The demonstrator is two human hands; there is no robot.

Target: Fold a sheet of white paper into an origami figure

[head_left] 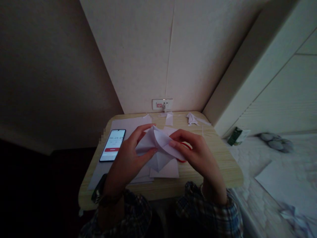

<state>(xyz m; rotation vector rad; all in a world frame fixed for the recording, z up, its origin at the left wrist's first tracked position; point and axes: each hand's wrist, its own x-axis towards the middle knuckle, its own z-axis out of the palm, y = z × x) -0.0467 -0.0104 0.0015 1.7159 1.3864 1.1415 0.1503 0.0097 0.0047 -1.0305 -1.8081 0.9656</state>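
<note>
Both my hands hold a partly folded piece of white paper above a small light wooden table. My left hand pinches its left side between thumb and fingers; a dark watch sits on that wrist. My right hand grips the paper's right side with its fingers curled over the fold. Under the folded piece lie flat white sheets. Part of a red ring-shaped object shows beneath my right hand.
A lit phone lies on the table's left side. Small folded paper pieces and scraps sit along the far edge, below a wall socket. A bed with a white sheet of paper is on the right.
</note>
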